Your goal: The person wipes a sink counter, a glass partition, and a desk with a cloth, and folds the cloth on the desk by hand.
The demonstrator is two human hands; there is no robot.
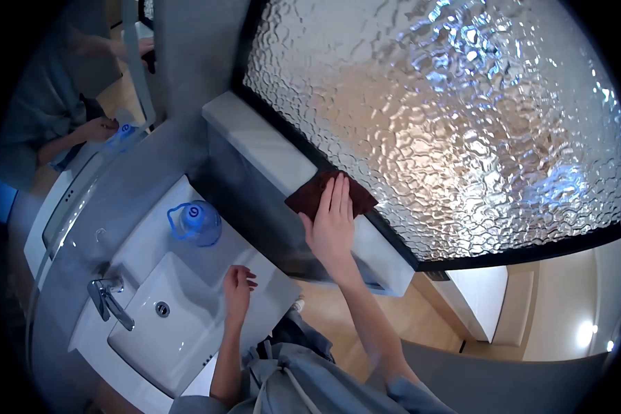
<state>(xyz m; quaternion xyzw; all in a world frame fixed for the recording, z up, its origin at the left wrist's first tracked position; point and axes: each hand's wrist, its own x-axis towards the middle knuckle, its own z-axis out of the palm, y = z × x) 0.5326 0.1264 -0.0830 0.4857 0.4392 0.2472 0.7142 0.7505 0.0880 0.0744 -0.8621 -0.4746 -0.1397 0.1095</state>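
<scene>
My right hand lies flat with fingers stretched on a dark brown cloth. The cloth covers part of a white ledge, and its far corner touches the black frame of a textured glass panel. Over the right side of the washbasin counter hovers my left hand, its fingers loosely curled and slightly apart, with nothing seen in them. Closest to it stands a large clear-blue water bottle with a blue handle and cap.
A white sink with a chrome faucet is at the lower left. Beyond it a wall mirror reflects the person and the bottle. Wooden flooring shows below the ledge, and a white surface lies past the glass.
</scene>
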